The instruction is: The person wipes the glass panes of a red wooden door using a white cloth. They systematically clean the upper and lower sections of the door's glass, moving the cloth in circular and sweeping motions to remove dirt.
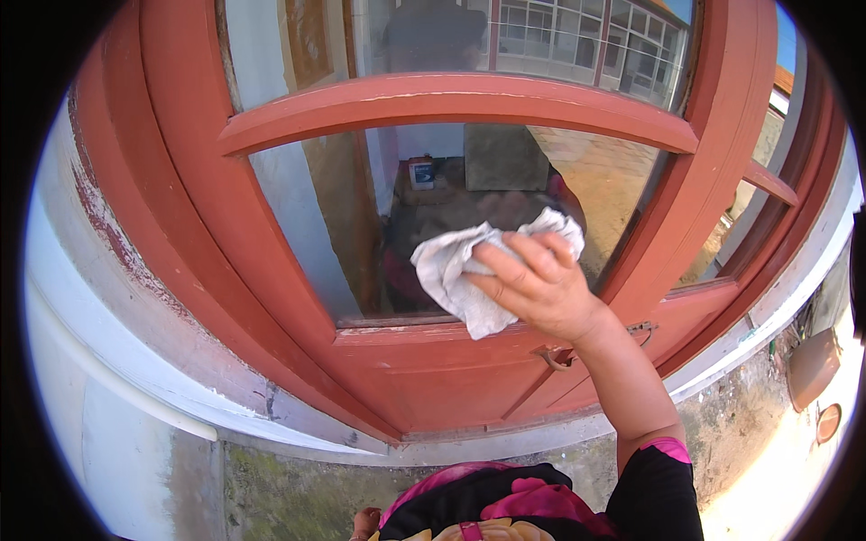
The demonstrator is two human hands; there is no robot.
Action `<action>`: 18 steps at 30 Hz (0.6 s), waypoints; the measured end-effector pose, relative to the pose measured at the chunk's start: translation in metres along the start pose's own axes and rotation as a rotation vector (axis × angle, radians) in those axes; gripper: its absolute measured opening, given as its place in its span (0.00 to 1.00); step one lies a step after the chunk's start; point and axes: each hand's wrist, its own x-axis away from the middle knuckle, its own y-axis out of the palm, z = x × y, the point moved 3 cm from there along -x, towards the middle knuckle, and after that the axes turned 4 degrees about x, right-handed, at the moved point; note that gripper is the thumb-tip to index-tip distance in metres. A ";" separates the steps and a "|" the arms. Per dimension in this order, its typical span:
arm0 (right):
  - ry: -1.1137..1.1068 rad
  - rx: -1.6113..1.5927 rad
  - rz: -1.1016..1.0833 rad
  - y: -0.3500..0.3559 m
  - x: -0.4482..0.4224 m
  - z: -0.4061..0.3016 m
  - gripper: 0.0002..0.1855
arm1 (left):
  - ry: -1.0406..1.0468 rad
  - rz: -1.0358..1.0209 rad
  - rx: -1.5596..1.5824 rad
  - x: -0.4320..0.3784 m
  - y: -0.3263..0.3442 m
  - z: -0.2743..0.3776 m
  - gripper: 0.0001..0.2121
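Note:
My right hand [534, 284] presses a crumpled white cloth [460, 277] against the lower glass pane [433, 196] of a red-painted wooden door [413, 392]. The cloth lies over the pane's bottom part and hangs over the wooden rail below it. Down at the bottom edge of the view, my left hand [366, 522] hangs beside my body, far from the door; only a small part shows, and its fingers cannot be made out. Through the glass a container with a blue label [421, 172] is visible, mixed with reflections.
A metal door handle [556, 360] and a latch [641, 330] sit just below my right forearm. An upper pane [433, 40] is above the crossbar. A narrower glazed section [717, 237] stands at right. Clay pots [814, 368] are on the ground at far right; a pale pipe [122, 379] runs at left.

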 end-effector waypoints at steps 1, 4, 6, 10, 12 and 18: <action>0.051 0.119 0.031 -0.009 -0.008 0.019 0.17 | -0.004 -0.003 -0.008 0.001 0.000 -0.001 0.11; 0.209 0.076 0.152 -0.033 -0.030 0.067 0.19 | -0.036 -0.021 -0.022 0.008 0.005 -0.002 0.11; 0.226 0.044 0.200 -0.035 -0.026 0.075 0.19 | -0.043 -0.043 -0.037 0.005 0.007 0.002 0.11; 0.404 -0.147 0.278 -0.021 0.001 0.054 0.20 | -0.039 -0.061 -0.055 -0.003 0.010 0.009 0.11; 0.441 -0.177 0.209 -0.021 0.020 0.036 0.20 | -0.014 -0.069 -0.062 -0.011 0.008 0.018 0.11; 0.451 -0.312 0.023 -0.008 0.079 -0.004 0.22 | 0.026 -0.072 -0.066 -0.025 0.007 0.032 0.11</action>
